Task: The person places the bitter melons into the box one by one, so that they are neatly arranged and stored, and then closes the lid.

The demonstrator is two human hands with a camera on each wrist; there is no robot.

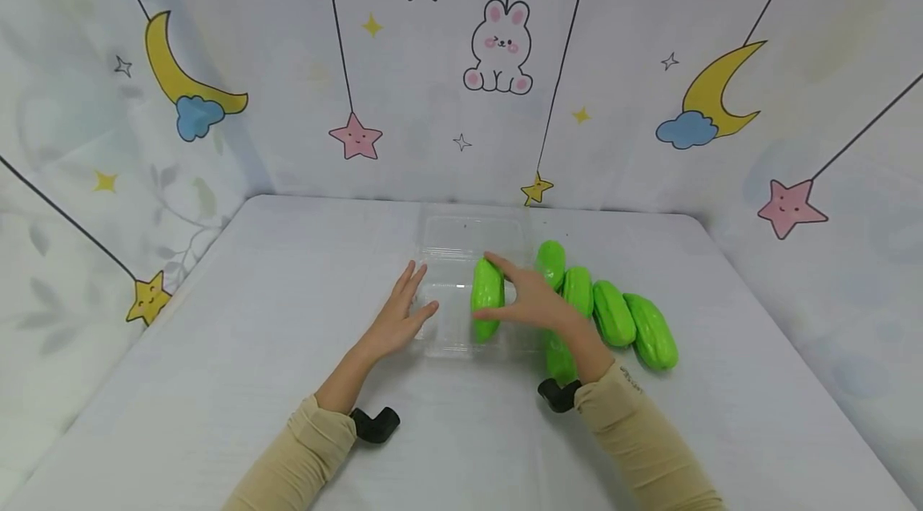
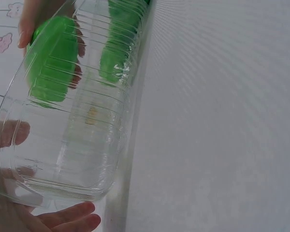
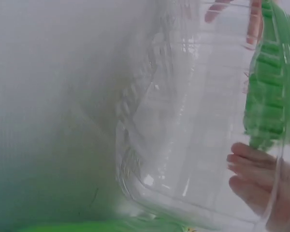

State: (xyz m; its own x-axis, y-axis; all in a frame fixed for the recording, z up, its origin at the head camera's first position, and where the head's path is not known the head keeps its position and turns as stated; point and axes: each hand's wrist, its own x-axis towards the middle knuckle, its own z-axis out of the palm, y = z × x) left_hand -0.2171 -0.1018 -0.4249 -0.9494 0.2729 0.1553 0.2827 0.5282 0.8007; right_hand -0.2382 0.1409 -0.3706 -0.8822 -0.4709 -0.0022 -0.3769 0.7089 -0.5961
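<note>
Lettering (image 1: 631, 380): on your right cuff (image 1: 602, 399), unreadably small.
Right hand (image 1: 537, 300): you pinch one green vegetable (image 1: 488, 285) over or inside the clear container (image 1: 449, 327).
Left hand (image 1: 392, 323): fingers apart at its left edge.
Loose vegetables (image 1: 651, 332): right of it, on the surface (image 1: 238, 391).

At six o'clock, the box (image 1: 447, 327) is seen to be made of thin, clear plastic, its glossy walls ribbed and streaked with highlights. A smooth, shiny, plastic-looking skin is shown by the held piece (image 1: 487, 287) and, at four o'clock, by the loose pieces (image 1: 613, 315). The table (image 1: 216, 383) is covered in matt, cloth-like white. At twelve o'clock, matt printed cloth is hung as the backdrop (image 1: 433, 54). Creased, matt cloth is seen in the sleeves (image 1: 303, 447) at seven and five o'clock. The black fittings (image 1: 375, 429) are smoothly finished; plastic or rubber cannot be told.
</note>
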